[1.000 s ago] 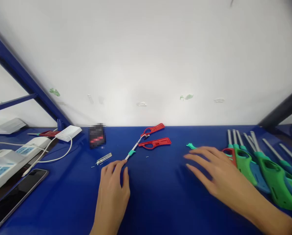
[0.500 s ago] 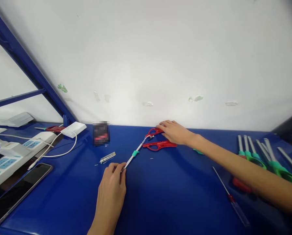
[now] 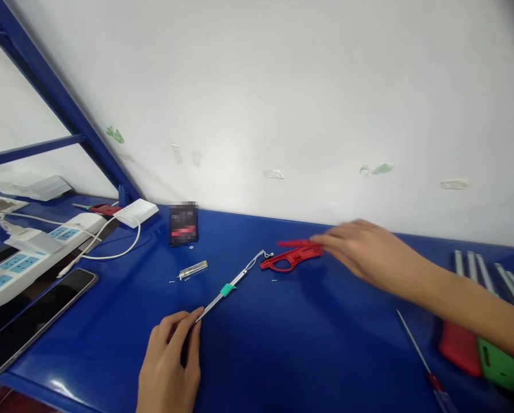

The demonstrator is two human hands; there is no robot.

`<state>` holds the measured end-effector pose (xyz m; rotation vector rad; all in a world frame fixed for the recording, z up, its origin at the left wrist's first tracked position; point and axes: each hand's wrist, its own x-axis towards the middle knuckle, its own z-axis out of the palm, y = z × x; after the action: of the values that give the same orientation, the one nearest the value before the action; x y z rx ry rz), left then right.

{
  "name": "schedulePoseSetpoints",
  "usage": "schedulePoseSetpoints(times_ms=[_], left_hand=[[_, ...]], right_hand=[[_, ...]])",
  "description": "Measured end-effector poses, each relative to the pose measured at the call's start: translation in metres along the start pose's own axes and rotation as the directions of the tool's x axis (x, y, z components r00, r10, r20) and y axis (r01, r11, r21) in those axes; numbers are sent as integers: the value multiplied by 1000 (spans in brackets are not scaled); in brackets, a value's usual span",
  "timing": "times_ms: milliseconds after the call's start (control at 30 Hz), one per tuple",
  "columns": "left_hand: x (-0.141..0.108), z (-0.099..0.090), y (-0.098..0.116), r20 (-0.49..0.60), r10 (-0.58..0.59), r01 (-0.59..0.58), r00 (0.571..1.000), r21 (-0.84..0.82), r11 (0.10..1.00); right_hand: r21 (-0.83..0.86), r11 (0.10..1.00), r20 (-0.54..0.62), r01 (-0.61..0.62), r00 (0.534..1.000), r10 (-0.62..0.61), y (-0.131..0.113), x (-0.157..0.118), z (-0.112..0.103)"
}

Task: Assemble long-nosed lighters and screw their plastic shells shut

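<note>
My left hand is closed on the lower end of a thin metal lighter tube with a green collar. White wires come out of the tube's far end, by a red lighter shell half lying on the blue table. Just behind that half, my right hand, blurred by motion, pinches the end of another red shell half, seen edge-on. A clear cylinder with a metal tip lies left of the tube. A small screw rests below the shell half.
A screwdriver lies at right, near several lighters with red and green handles. To the left are a power strip, white cables, a phone and a white adapter. A dark pixelated packet stands near the wall.
My right hand has picked up one red shell half and moved right with it, off the wired end. My left hand has drawn the tube toward me and left. The view has shifted slightly.
</note>
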<state>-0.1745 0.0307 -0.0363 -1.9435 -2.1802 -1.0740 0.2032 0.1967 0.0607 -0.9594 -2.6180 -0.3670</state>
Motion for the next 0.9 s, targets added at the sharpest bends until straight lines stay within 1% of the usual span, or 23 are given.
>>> schedulePoseSetpoints(times_ms=[67, 133, 167, 200, 233, 267, 367, 467, 533, 600, 700, 800, 900], left_hand=[[0, -1, 4, -4, -8, 8, 1000, 4, 1000], [3, 1, 10, 2, -38, 38, 999, -3, 999], [4, 1, 12, 5, -60, 60, 998, -8, 998], [5, 2, 14, 8, -78, 78, 997, -12, 997], [5, 3, 15, 12, -93, 93, 996, -16, 996], [5, 3, 15, 14, -102, 102, 995, -18, 995], [2, 1, 13, 41, -114, 116, 993, -43, 992], [0, -3, 10, 84, -151, 159, 985, -107, 982], [0, -5, 7, 90, -204, 215, 975, -145, 966], [2, -7, 3, 98, -241, 255, 965, -174, 951], [5, -7, -4, 145, -252, 280, 957, -221, 934], [9, -6, -7, 150, -270, 300, 951, -236, 924], [13, -7, -1, 103, -225, 240, 969, -166, 956]], right_hand=[[-20, 995, -9, 99, 995, -99, -24, -30, -16], [-26, 982, -14, 189, 982, -190, -48, -61, -20], [-80, 983, -40, 165, 985, -168, -58, -74, -18], [-105, 987, -22, 120, 992, -123, -66, -84, -13], [-112, 987, -56, 111, 991, -118, -74, -91, -9], [-99, 994, -88, 46, 995, -54, -80, -95, -4], [-48, 996, -152, -75, 986, 67, -95, -89, 1], [-39, 984, -193, -173, 968, 162, -102, -79, -7], [-48, 968, -241, -246, 943, 228, -103, -78, -14], [-57, 953, -295, -298, 917, 270, -97, -78, -17], [-53, 947, -347, -318, 895, 281, -76, -72, -10], [-38, 957, -345, -288, 902, 258, -50, -61, 7], [-7, 965, -303, -262, 920, 247, -39, -54, 19]])
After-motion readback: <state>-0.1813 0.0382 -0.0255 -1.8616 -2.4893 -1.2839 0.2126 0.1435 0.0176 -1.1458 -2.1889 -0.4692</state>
